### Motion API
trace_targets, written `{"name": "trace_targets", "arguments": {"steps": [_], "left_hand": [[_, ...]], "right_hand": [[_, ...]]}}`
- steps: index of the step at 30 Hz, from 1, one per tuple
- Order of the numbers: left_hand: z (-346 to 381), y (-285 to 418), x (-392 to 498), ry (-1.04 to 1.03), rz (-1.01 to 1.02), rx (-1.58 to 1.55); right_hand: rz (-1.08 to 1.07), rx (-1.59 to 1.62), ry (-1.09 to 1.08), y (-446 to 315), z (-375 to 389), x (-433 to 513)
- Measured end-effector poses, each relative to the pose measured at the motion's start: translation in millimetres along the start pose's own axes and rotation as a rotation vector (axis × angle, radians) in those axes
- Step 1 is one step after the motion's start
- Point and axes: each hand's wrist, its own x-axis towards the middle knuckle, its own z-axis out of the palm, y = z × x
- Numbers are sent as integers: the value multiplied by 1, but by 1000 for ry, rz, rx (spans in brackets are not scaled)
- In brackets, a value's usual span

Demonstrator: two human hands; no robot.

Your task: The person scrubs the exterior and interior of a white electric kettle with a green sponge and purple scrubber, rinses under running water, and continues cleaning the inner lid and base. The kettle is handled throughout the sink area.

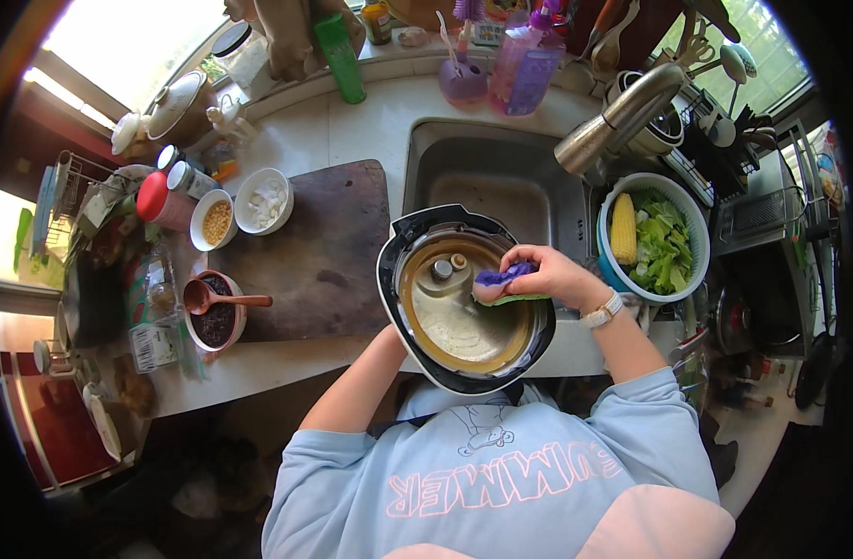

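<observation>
My right hand [556,278] grips a purple and green sponge [503,283] over the right side of an appliance lid [391,279], close to its inner surface. The lid has a black and white rim, a tan ring and two small round fittings inside. It is held tilted at the front edge of the sink [496,168]. My left forearm reaches behind the lid's left side; the left hand itself is hidden there, so its grip cannot be seen.
Left are a dark cutting board [322,265], a bowl of white pieces [264,201], a bowl of yellow grains [213,220] and a bowl with a wooden spoon [231,300]. A metal faucet [594,140] overhangs the sink; a colander [699,258] holds corn and greens.
</observation>
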Motion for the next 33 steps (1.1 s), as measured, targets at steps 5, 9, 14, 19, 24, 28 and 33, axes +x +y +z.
{"name": "trace_targets", "arguments": {"steps": [5, 9, 14, 19, 24, 28, 33], "left_hand": [[-5, 3, -1, -7, 11, 27], [-9, 10, -16, 26, -16, -160], [-27, 26, -44, 39, -314, -370], [-23, 10, -48, 198, -287, 22], [-21, 2, -44, 174, -296, 19], [-16, 1, -44, 199, -323, 16], [-4, 1, -50, 221, -335, 32]], "right_hand": [[-59, 0, 121, 10, 18, 5], [-35, -17, 250, 22, 28, 7], [-104, -269, 453, 33, 26, -4], [-78, -362, 491, 48, 27, -17], [-249, -720, 698, 62, 39, -17], [-464, -779, 714, 64, 41, -15], [-527, -768, 617, 58, 42, 2]]}}
